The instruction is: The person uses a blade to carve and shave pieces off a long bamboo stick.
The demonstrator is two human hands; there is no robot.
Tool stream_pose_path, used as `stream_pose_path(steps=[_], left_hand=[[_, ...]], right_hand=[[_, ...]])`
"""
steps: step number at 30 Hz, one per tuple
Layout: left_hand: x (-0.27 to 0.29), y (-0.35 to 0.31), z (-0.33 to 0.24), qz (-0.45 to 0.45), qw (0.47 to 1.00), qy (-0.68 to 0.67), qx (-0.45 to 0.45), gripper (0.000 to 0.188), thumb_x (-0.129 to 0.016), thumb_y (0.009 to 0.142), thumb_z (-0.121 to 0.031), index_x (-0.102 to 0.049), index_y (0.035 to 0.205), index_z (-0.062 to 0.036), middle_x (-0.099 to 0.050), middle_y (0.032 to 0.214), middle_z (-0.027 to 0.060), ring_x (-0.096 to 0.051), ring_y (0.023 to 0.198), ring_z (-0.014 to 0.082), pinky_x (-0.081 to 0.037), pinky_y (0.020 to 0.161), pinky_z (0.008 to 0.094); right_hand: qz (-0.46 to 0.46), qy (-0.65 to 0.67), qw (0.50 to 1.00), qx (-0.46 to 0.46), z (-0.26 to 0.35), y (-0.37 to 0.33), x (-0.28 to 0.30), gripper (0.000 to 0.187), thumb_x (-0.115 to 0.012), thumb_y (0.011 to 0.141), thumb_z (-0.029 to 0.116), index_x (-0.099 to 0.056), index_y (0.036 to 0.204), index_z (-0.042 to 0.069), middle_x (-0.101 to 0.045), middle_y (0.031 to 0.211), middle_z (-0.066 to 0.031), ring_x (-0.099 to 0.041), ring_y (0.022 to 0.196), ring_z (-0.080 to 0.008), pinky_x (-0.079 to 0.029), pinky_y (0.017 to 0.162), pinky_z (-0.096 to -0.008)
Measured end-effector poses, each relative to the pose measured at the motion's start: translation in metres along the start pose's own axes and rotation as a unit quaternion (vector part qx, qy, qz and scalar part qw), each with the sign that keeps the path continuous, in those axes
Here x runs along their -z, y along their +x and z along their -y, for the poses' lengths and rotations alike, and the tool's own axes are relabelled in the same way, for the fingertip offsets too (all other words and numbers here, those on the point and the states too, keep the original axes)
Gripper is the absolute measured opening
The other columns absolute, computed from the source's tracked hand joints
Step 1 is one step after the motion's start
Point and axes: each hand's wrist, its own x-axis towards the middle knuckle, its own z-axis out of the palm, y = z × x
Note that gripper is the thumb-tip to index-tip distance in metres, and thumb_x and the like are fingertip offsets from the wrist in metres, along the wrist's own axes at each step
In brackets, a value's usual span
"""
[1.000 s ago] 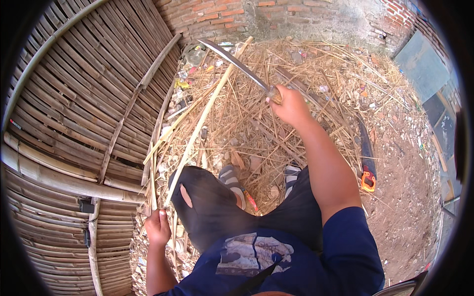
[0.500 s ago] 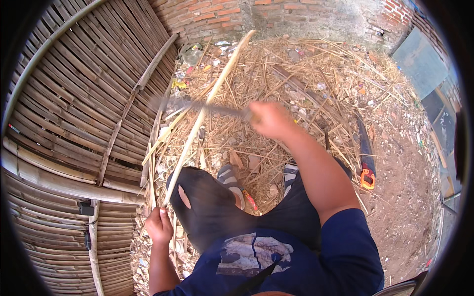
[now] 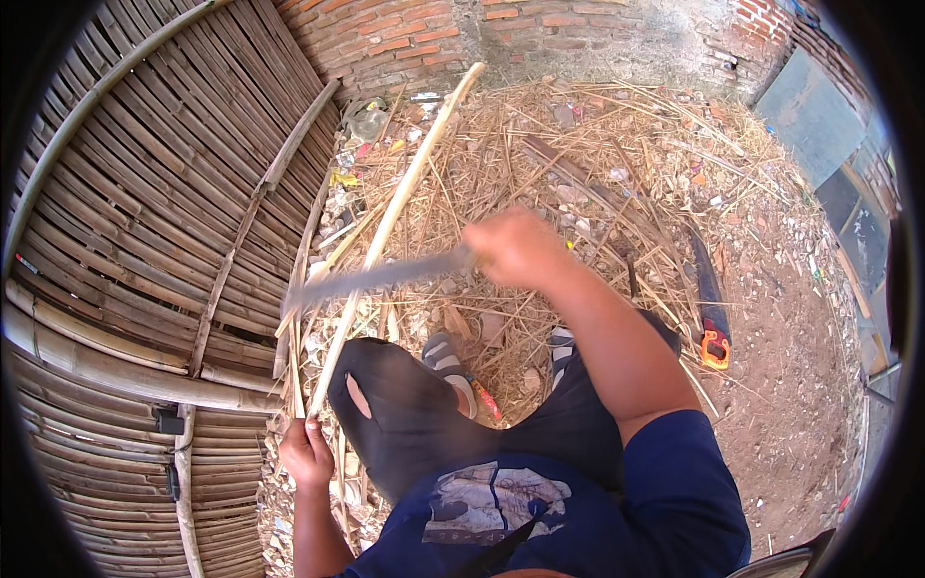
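A long pale bamboo strip point(image 3: 405, 188) slants from beside my left knee up toward the brick wall. My left hand point(image 3: 306, 453) is closed round its near end. My right hand point(image 3: 515, 249) grips a machete point(image 3: 385, 276), its handle mostly hidden by my fingers. The long dark blade points left and lies across the strip, above my left knee; motion blurs it. Whether the edge touches the strip I cannot tell.
Bamboo slat fencing point(image 3: 145, 231) stands close on my left, and a brick wall point(image 3: 405, 39) at the far side. Straw and splinters point(image 3: 501, 144) litter the ground. To the right lies a handsaw point(image 3: 713, 308) with an orange handle. Grey panels point(image 3: 809, 116) lean at the far right.
The machete has come down along the strip toward my left hand, its tip now lower. My right hand has shifted slightly left and down. My left hand keeps its grip on the strip.
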Motion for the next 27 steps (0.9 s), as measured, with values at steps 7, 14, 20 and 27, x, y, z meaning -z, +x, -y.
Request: stream_pose_path(steps=[7,14,20,27], left_hand=[[0.004,-0.003,0.002,-0.007,0.998,0.034,-0.05,0.033,-0.059,0.1,-0.023,-0.057,0.074,-0.0028,-0.054,0.059,0.0177,-0.056,0.052,0.0387,-0.041,0.05,0.0469],[-0.008,-0.002,0.005,0.01,0.999,0.037,-0.027,0.035,-0.06,0.1,-0.028,-0.055,0.076,-0.0036,-0.054,0.062,0.0198,-0.054,0.055,0.0438,-0.041,0.051,0.0502],[0.006,-0.01,0.022,-0.019,0.996,0.08,-0.032,0.037,-0.06,0.1,-0.034,-0.057,0.077,-0.0047,-0.055,0.062,0.0179,-0.055,0.055,0.0425,-0.042,0.051,0.0508],[-0.002,-0.014,0.019,-0.017,0.994,0.091,-0.055,0.036,-0.06,0.1,-0.034,-0.061,0.084,-0.0016,-0.058,0.066,0.0196,-0.057,0.058,0.0433,-0.043,0.052,0.0512]], right_hand=[[-0.126,-0.014,0.962,-0.241,-0.061,-0.007,0.021,0.018,-0.075,0.085,0.017,-0.066,0.099,0.011,-0.069,0.074,-0.0105,-0.069,0.068,-0.0304,-0.056,0.063,-0.0431],[-0.014,-0.051,0.997,0.053,0.008,-0.001,-0.013,0.012,-0.074,0.082,0.012,-0.064,0.088,0.015,-0.066,0.073,-0.0054,-0.068,0.07,-0.0274,-0.055,0.064,-0.0406],[-0.041,0.011,0.972,-0.232,-0.042,-0.001,0.009,0.013,-0.072,0.085,0.011,-0.067,0.096,0.016,-0.07,0.076,-0.0077,-0.07,0.072,-0.0251,-0.057,0.066,-0.0416],[-0.082,0.001,0.953,-0.292,-0.038,-0.005,0.023,0.011,-0.071,0.088,0.015,-0.067,0.098,0.014,-0.069,0.076,-0.0095,-0.069,0.068,-0.0251,-0.057,0.062,-0.0425]])
